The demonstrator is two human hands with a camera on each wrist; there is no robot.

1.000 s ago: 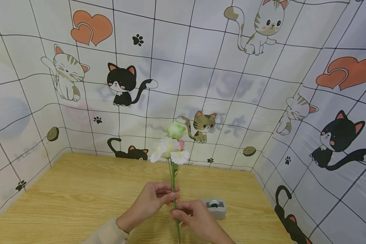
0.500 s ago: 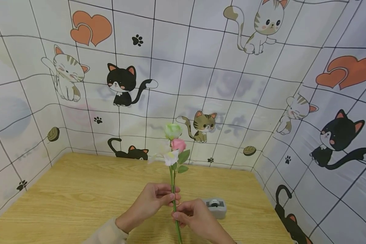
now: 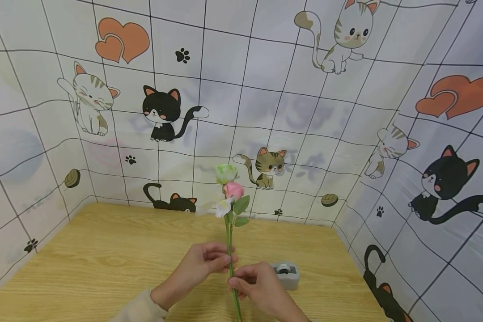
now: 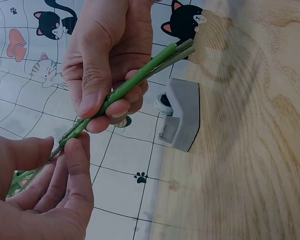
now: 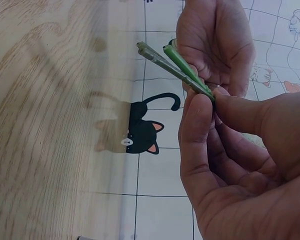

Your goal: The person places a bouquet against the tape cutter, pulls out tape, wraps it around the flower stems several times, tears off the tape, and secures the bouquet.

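A small bunch of flowers stands upright in both hands in the head view: a pale green rose (image 3: 226, 173) on top, a pink rose (image 3: 234, 191) below, and a white flower (image 3: 223, 207) at the left. My left hand (image 3: 203, 261) pinches the green stems (image 3: 228, 230) between thumb and fingers. Just below it, my right hand (image 3: 261, 286) pinches the same stems near their lower part. Cut stem ends (image 4: 176, 52) stick out past the right hand in the left wrist view, and the right wrist view shows these stem ends (image 5: 162, 60) slightly spread.
A grey tape dispenser (image 3: 288, 278) stands on the wooden table (image 3: 104, 259), just behind and right of the right hand. Cat-patterned cloth (image 3: 221, 103) hangs behind the table and along both sides.
The bunch has turned in the fingers: the pink rose and green leaves have come to the front right, while the white flower has swung left. Both hands keep nearly the same place.
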